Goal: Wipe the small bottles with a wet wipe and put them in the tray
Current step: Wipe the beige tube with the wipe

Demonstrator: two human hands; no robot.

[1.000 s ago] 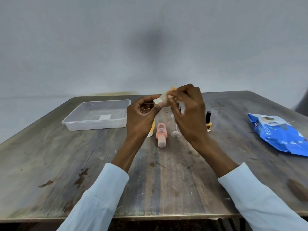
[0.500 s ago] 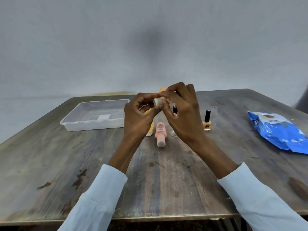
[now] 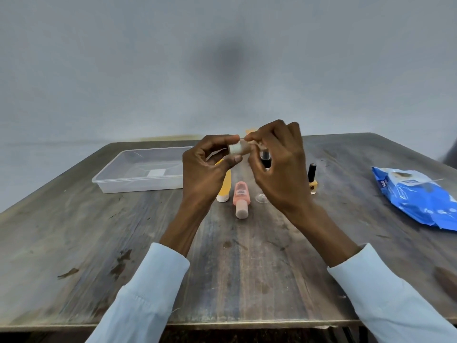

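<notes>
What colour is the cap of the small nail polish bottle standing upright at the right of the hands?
Black, on the yellow nail polish bottle; seen in the head view.

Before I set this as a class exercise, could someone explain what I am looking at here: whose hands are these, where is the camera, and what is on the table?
The camera sits on a person's head, looking down at their own two bare hands. The left hand and right hand together hold a small bottle above a wooden table. On the table lie a clear plastic tray, a pink bottle, a yellow tube, a nail polish bottle and a blue wipes pack. No wipe is clearly visible.
</notes>
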